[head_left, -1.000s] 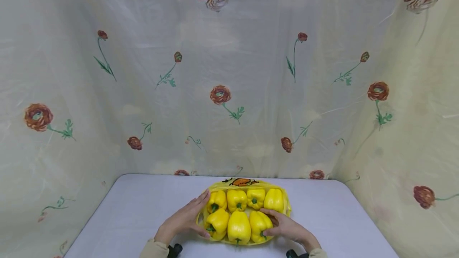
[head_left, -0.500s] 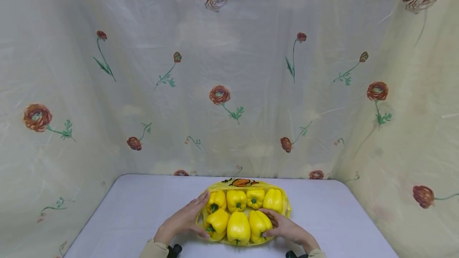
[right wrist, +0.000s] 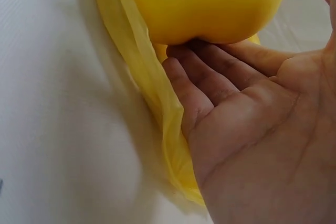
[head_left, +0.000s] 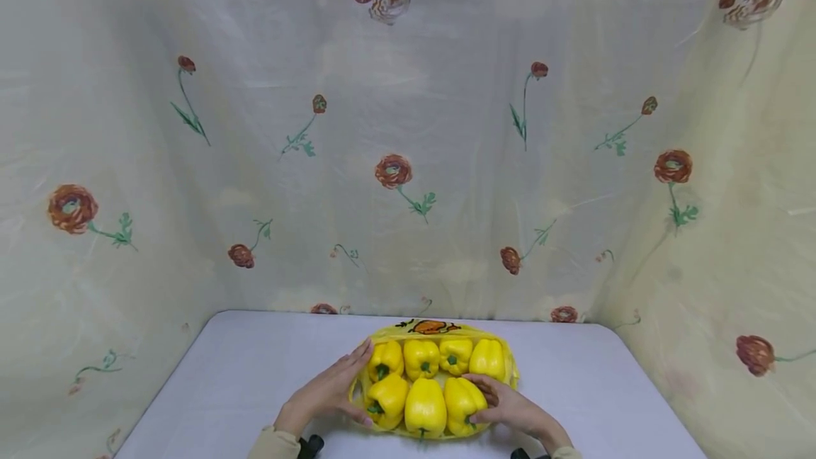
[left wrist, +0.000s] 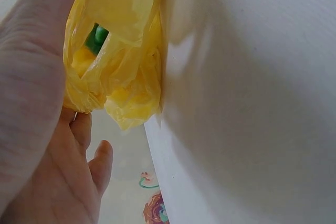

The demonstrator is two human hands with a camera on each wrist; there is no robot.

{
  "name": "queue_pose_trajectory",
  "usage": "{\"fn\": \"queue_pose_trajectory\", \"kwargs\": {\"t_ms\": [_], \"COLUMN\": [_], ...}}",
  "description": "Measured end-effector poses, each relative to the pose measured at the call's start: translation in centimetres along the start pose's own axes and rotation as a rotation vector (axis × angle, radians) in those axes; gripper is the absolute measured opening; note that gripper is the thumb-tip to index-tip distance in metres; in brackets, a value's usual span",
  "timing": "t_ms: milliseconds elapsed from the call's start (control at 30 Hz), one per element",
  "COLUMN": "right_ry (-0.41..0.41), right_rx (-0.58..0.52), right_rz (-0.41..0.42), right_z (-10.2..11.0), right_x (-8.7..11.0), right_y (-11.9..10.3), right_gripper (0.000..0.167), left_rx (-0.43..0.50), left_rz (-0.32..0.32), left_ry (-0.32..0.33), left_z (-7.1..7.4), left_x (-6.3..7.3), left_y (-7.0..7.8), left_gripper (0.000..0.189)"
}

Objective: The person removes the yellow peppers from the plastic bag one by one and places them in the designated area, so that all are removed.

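Several yellow bell peppers sit in two rows inside the mouth of a thin yellow plastic bag [head_left: 513,368] on the table, green stems toward me. My right hand [head_left: 513,408] holds the bell pepper [head_left: 462,404] at the front right, thumb on its near side and fingers behind it. In the right wrist view, the fingertips [right wrist: 181,72] go inside the bag's edge and touch that pepper's side. My left hand [head_left: 328,389] lies along the bag's left side, fingers extended and thumb toward the front. A green stem [left wrist: 96,38] shows through the bag's opening in the left wrist view.
The white table [head_left: 255,360] extends to both sides of the bag. A floral curtain [head_left: 446,232] hangs behind it and along the left and right. Dark wrist devices [head_left: 311,446] sit at the sleeve cuffs.
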State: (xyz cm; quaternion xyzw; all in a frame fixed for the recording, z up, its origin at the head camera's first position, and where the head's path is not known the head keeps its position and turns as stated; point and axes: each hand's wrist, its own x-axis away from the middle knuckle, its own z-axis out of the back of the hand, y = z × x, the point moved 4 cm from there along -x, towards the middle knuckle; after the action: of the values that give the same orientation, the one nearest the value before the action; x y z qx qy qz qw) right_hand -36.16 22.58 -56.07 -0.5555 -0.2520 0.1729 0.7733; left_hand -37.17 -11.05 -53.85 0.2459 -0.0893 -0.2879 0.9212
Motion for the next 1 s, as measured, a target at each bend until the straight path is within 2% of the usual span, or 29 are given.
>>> {"fn": "queue_pose_trajectory", "kwargs": {"t_ms": [533, 1000], "right_ry": [0.039, 0.084], "right_rx": [0.092, 0.086], "right_rz": [0.011, 0.004], "right_z": [0.7, 1.5], "right_x": [1.4, 1.8], "right_y": [-1.8, -2.7], "right_gripper": [0.072, 0.070], "left_rx": [0.024, 0.003], "left_rz": [0.032, 0.031], "left_ry": [-0.010, -0.004], "left_z": [-0.1, -0.1], "left_x": [0.1, -0.1], "left_y": [-0.1, -0.1], "left_gripper": [0.126, 0.126]}}
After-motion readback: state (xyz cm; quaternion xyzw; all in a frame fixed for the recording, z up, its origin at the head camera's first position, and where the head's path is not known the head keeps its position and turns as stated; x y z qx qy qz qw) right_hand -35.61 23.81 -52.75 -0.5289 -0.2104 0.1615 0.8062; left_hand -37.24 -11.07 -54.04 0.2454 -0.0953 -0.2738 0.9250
